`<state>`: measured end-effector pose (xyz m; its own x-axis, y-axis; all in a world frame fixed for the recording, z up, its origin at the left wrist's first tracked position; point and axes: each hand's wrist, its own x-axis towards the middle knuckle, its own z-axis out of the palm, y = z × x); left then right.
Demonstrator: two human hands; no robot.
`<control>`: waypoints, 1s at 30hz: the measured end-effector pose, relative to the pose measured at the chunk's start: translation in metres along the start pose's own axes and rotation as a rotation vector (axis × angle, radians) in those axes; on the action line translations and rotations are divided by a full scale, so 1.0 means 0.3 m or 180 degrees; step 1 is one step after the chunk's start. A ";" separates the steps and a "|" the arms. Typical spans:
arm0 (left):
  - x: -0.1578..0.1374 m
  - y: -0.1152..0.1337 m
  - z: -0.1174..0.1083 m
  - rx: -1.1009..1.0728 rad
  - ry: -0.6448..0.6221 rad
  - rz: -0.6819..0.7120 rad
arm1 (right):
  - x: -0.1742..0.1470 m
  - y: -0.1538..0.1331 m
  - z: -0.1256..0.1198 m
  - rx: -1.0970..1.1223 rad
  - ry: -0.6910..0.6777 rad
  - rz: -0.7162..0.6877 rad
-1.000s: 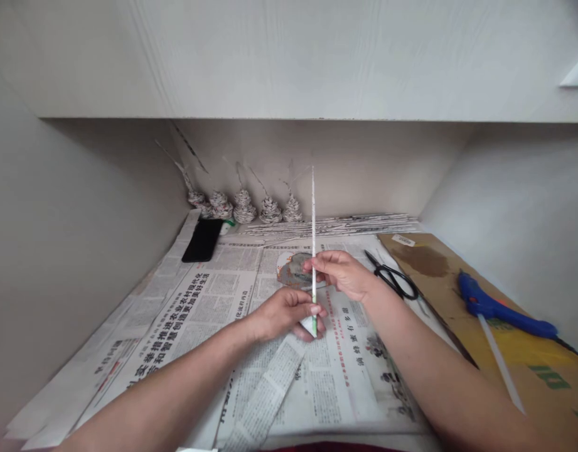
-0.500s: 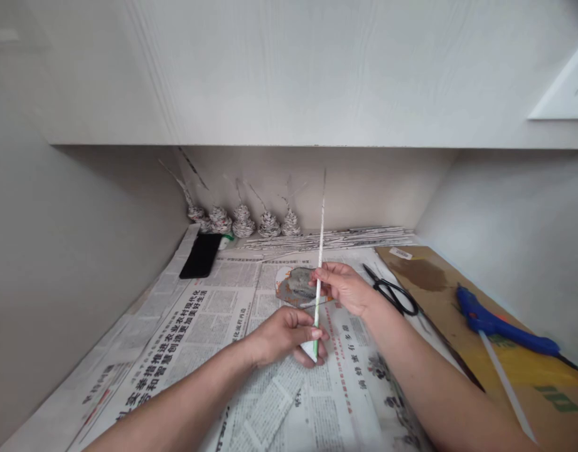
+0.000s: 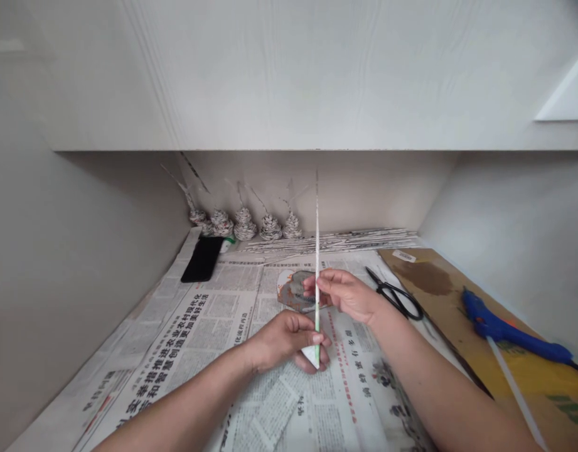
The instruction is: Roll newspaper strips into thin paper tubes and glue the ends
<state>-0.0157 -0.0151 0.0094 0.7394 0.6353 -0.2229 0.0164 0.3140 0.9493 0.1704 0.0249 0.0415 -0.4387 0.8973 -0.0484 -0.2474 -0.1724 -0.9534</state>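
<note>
A thin rolled paper stick point(image 3: 317, 245), white with a green part near its lower end, stands almost upright over the newspaper point(image 3: 171, 351). My left hand point(image 3: 293, 339) pinches its bottom end, where a white flap of paper shows between the fingers. Higher up, the thumb and fingers of my right hand point(image 3: 345, 292) close around the same stick. Behind the right fingers lies a grey flat piece with orange marks point(image 3: 293, 292), partly hidden. A loose newspaper strip point(image 3: 279, 402) rests below my left hand.
Several woven paper gourd shapes point(image 3: 270, 227) line the back wall, beside a bundle of paper sticks point(image 3: 354, 240). A black phone point(image 3: 203, 259) lies at left. Black scissors point(image 3: 395, 294) and a blue glue gun point(image 3: 514, 333) on cardboard point(image 3: 434, 254) are at right. A white panel point(image 3: 289, 75) overhangs.
The stick has gone from a slight rightward lean to nearly vertical, its tip moving left. My right hand sits slightly lower in the view. Both hands keep their hold.
</note>
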 end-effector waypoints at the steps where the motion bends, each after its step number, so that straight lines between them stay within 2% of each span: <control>1: -0.001 0.001 0.001 0.0015 -0.0029 -0.0003 | 0.000 0.002 0.001 0.0015 0.0054 -0.0006; 5: -0.004 0.010 0.003 0.0045 -0.0083 -0.0018 | 0.001 0.006 0.000 0.0078 0.0351 -0.0051; 10: -0.011 0.028 0.004 0.0066 -0.0035 -0.0012 | -0.003 0.001 -0.003 -0.0055 -0.0020 -0.0018; 14: -0.012 0.027 0.002 0.0099 -0.0071 -0.0030 | 0.002 0.004 0.000 -0.0108 0.0352 -0.0080; 18: -0.010 0.025 -0.006 0.0055 -0.0015 0.0028 | -0.002 0.003 0.002 -0.0292 -0.0089 0.0002; 20: -0.012 0.027 -0.009 0.0055 -0.0050 0.0044 | -0.004 0.004 0.001 -0.0316 -0.0175 -0.0007; 26: -0.017 0.030 -0.005 0.0128 -0.0200 -0.0021 | 0.010 0.022 0.013 0.0015 0.0084 -0.0046; 30: -0.014 0.024 -0.008 0.0098 -0.0209 -0.0050 | 0.017 0.023 0.019 0.0105 0.0405 -0.0018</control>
<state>-0.0202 -0.0139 0.0166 0.7815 0.5824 -0.2239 0.0484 0.3012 0.9523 0.1614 0.0260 0.0363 -0.3246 0.9423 -0.0823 -0.2787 -0.1784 -0.9436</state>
